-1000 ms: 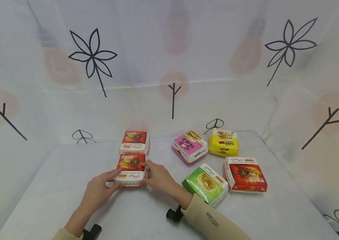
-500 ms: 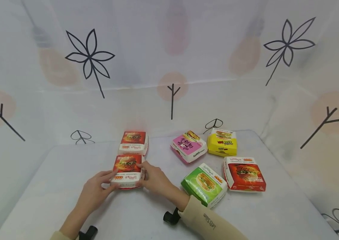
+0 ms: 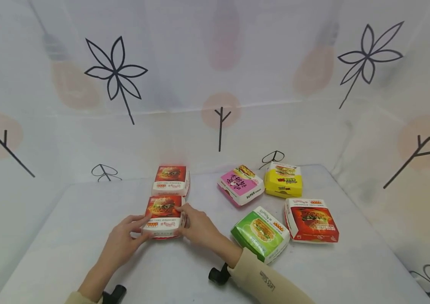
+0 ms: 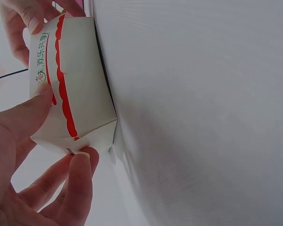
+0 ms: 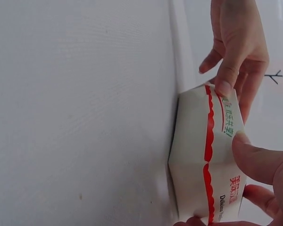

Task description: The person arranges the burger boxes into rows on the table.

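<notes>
The near red-and-white burger box point(image 3: 160, 222) has shifted slightly left, now offset from the matching burger box point(image 3: 170, 180) behind. Left hand point(image 3: 121, 240) and right hand point(image 3: 200, 224): fingers partly closed, gripping its opposite sides, on the tabletop point(image 3: 165, 274). Positioning appears unfinished.

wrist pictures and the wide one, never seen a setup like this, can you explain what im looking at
There's no machine here, just a person's bare hands. The wide picture looks forward and down from the head; the two smaller ones come from the left and right wrists. Those look turned sideways, so the table seems to stand upright.

The left hand and right hand hold the front red box between them. Behind it is the back red box. To the right in the wide picture lie four more: a pink box, a yellow box, a green box and another red box.
</notes>
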Tool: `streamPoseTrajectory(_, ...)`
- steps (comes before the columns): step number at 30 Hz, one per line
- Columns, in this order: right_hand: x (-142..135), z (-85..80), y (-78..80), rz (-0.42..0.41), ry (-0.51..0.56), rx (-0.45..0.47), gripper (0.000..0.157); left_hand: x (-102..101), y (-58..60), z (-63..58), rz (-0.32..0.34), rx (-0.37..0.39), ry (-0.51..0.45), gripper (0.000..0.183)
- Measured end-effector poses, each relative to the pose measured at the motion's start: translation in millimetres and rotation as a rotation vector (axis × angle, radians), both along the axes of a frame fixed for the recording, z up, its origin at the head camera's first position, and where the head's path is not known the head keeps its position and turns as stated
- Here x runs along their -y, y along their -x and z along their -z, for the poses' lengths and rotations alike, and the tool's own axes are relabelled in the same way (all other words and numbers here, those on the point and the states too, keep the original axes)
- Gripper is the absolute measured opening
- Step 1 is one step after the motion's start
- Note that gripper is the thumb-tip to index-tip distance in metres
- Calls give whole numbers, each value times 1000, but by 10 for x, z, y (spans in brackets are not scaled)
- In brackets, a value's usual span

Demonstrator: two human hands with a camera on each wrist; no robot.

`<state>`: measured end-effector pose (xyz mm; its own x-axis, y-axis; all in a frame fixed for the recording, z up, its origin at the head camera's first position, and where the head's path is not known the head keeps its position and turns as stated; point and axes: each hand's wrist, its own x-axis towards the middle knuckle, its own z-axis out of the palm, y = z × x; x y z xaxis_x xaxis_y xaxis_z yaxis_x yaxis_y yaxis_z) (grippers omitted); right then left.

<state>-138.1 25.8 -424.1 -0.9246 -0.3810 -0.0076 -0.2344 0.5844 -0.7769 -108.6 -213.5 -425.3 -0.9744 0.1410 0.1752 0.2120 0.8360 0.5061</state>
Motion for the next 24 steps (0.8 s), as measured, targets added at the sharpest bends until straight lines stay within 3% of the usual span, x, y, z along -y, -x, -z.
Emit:
streamPoseTrajectory(15,-15,-67,-43,21,-57,1,64,-26,-27,-47,-14,33,-15,60)
streamPoseTrajectory(24,-166,-352,-85,-16,-126,-61,56,-32,-26,-26,-4,29,-5,58)
